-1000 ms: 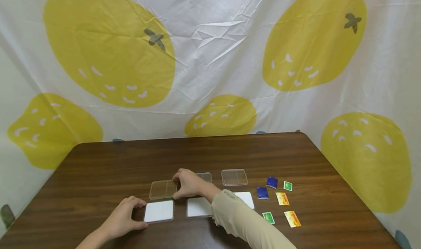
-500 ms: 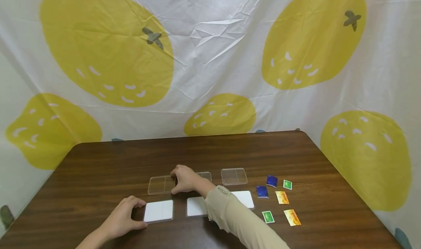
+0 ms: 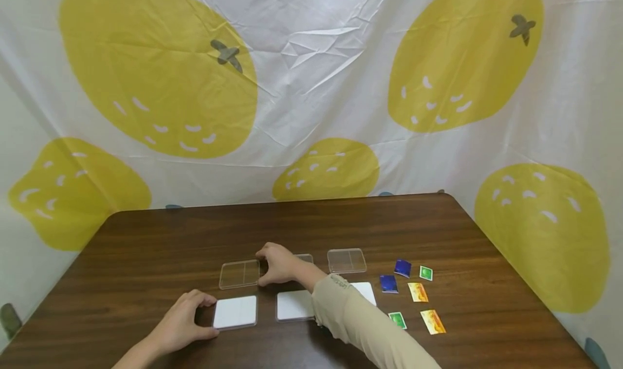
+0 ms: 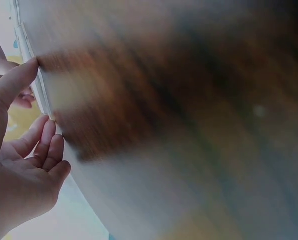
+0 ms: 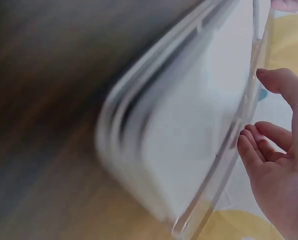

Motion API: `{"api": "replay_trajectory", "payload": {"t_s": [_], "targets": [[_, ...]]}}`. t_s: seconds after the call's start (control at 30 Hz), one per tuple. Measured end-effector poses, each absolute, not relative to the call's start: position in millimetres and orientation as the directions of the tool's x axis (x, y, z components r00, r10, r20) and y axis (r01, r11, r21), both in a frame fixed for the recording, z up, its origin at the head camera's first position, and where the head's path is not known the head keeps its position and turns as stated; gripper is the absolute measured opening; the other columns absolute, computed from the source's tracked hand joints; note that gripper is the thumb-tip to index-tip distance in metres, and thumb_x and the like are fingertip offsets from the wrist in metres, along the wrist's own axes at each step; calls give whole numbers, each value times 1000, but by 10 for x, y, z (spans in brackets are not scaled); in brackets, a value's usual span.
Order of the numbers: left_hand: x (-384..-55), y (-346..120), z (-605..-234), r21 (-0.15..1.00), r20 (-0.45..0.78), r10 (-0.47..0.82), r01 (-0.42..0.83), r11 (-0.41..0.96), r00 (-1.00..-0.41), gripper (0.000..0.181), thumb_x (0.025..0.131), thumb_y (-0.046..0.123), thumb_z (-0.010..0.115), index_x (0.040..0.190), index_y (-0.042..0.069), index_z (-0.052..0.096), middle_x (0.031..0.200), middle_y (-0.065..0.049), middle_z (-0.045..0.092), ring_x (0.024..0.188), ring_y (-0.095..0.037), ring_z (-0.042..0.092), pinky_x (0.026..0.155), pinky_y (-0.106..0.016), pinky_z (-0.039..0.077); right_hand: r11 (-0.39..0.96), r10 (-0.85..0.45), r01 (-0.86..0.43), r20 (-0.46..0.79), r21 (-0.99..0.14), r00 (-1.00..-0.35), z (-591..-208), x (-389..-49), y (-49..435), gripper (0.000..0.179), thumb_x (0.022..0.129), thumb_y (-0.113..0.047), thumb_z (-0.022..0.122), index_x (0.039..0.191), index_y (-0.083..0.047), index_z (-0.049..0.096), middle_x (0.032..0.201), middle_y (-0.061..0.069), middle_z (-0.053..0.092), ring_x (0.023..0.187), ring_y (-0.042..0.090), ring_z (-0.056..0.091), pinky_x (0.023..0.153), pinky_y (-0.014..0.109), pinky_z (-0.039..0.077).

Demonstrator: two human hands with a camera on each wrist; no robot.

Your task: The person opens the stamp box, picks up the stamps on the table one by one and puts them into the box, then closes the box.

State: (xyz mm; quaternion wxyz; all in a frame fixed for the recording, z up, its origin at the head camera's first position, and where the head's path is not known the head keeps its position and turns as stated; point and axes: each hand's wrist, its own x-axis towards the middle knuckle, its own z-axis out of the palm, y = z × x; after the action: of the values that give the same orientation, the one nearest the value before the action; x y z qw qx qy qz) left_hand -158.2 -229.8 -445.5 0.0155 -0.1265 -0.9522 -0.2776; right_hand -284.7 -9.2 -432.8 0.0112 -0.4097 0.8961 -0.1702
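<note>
My left hand (image 3: 182,323) holds the left edge of a shallow clear plastic case with a white insert (image 3: 235,312), thumb at the near corner and fingers at the far one. Just behind lies a flat clear lid (image 3: 238,274). My right hand (image 3: 279,265) reaches across to its right edge, thumb and fingers spread apart at the lid's corners. The right wrist view shows these fingertips (image 5: 243,135) close to the lid's rim. Two more white-filled cases stand in the same row: a middle one (image 3: 293,305) and a right one (image 3: 365,292), both partly covered by my right sleeve.
Behind the row are a middle lid (image 3: 305,258), mostly hidden by my right hand, and a right lid (image 3: 346,261). Blue packets (image 3: 388,284), green square cards (image 3: 425,273) and orange cards (image 3: 432,322) lie at the right. A lemon-print cloth (image 3: 321,114) hangs behind the brown table (image 3: 160,250).
The left lid has moved slightly back from the white-filled case, with my right hand on it. Since then my right hand has shifted a little to the right. My left hand has stayed put.
</note>
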Motion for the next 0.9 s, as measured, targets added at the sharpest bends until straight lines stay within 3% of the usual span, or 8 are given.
{"api": "replay_trajectory", "payload": {"t_s": [0.2,0.53,0.9], "targets": [[-1574,-2308,-4452,521,109,234,256,814,-966,53,56,27,85,98,4,62,92,1,57,93,-21,51,81,-42,43,530,-755,-727,148,-437,-639,-4213,-2788,154,57,65,-22,76,114,3,58,102,10,58,92,19,57,80,21,44],[-1605,-2281,-4436,539,163,243,293,790,-956,62,56,38,83,102,3,61,100,-3,59,97,-24,50,83,-45,43,422,-778,-698,165,-578,-606,-4093,-2556,854,56,73,-18,74,119,6,52,111,14,57,101,24,55,88,30,44],[-1670,-1667,-4304,521,292,385,483,704,-876,66,62,33,81,112,-2,57,110,-11,60,104,-28,53,86,-45,43,419,-715,-607,168,-676,-679,-4152,-2353,1668,54,75,-14,70,120,8,49,113,18,56,99,32,55,88,37,45]]}}
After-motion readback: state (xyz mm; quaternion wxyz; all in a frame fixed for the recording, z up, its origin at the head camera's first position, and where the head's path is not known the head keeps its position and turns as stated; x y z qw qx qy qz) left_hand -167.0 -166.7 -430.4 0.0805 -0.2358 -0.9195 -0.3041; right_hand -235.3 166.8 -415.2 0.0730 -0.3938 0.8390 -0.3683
